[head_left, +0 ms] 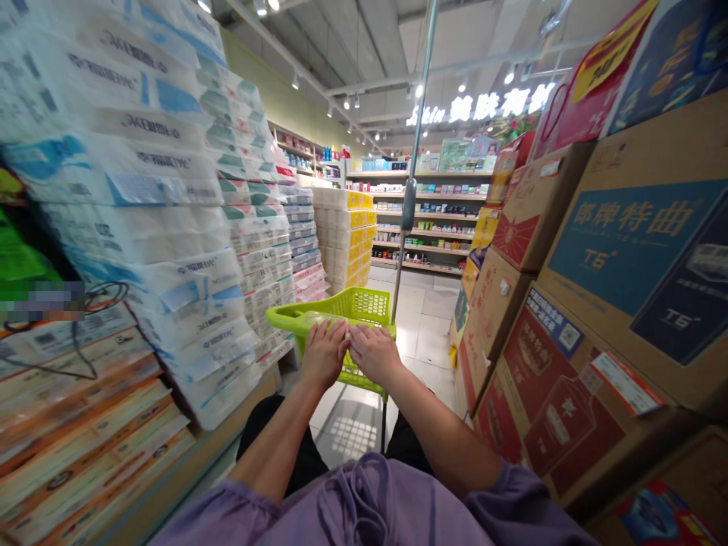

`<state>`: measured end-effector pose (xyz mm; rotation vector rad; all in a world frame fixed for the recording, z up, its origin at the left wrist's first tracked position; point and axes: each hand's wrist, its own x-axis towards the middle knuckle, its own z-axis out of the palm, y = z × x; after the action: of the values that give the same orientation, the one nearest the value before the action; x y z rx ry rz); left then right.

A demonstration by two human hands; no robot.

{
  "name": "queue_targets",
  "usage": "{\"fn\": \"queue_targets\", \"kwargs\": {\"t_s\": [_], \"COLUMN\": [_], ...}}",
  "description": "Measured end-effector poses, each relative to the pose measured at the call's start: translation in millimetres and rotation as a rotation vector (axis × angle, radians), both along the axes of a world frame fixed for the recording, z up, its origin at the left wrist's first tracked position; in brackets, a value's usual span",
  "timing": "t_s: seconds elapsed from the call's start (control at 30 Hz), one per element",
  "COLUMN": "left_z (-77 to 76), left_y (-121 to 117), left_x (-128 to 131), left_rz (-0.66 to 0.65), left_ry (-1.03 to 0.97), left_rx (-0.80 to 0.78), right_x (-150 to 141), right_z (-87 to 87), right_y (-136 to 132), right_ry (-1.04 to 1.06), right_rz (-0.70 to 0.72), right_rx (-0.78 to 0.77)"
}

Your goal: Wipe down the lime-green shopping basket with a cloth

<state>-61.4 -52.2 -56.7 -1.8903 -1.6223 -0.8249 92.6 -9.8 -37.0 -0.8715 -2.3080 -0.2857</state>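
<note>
A lime-green plastic shopping cart with a lattice-walled basket is right in front of me. My left hand is closed over its near rim, knuckles up. Beside it, my right hand grips the same rim, and the fingertips of both hands nearly touch. Something clear and shiny lies by the left fingers; its kind cannot be made out. A tall metal pole with a grey joint rises at the cart's right side. My hands hide part of the near rim and the basket's inside.
Plastic-wrapped tissue packs are stacked high on the left. Cardboard cartons form a wall close on the right. Between them a white tiled aisle leads to shelves of small goods. Yellow-and-white packs stand ahead left.
</note>
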Motion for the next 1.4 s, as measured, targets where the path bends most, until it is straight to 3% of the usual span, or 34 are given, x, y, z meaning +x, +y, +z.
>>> {"fn": "queue_targets", "kwargs": {"t_s": [0.27,0.47,0.63,0.8,0.93,1.07,1.2,1.3,1.4], "left_z": [-3.3,-4.7,-3.5,-3.8,-5.7,-4.5,0.7,5.0,10.6], "left_y": [-0.4,0.3,-2.7,-5.1,-8.6,-16.9,-21.4,-20.5,-18.6], "left_x": [-10.7,1.5,3.0,-6.8,-5.2,17.2,39.0,41.3,28.8], "left_rz": [0.037,0.042,0.048,0.033,0.015,-0.137,-0.305,-0.222,-0.142], "left_ry": [-0.058,-0.084,-0.067,-0.049,-0.100,-0.159,-0.126,-0.093,-0.057], "left_rx": [0.041,0.068,0.050,0.040,0.061,0.149,0.108,0.062,0.030], "right_x": [27.3,7.0,-13.8,-6.8,-0.3,-3.2,-1.7,1.7,0.2], "right_z": [-3.8,-5.1,-5.3,1.1,6.5,8.4,10.3,8.2,-0.7], "right_y": [7.5,1.6,-7.5,-10.1,-9.8,-7.2,-2.1,0.5,0.1], "right_ry": [0.117,0.105,0.036,-0.015,0.038,0.131,0.289,0.428,0.420], "right_rz": [-0.003,-0.078,-0.043,0.009,-0.019,0.024,0.143,0.134,0.129], "right_rx": [0.004,-0.017,0.025,0.005,-0.121,-0.268,-0.389,-0.428,-0.344]}}
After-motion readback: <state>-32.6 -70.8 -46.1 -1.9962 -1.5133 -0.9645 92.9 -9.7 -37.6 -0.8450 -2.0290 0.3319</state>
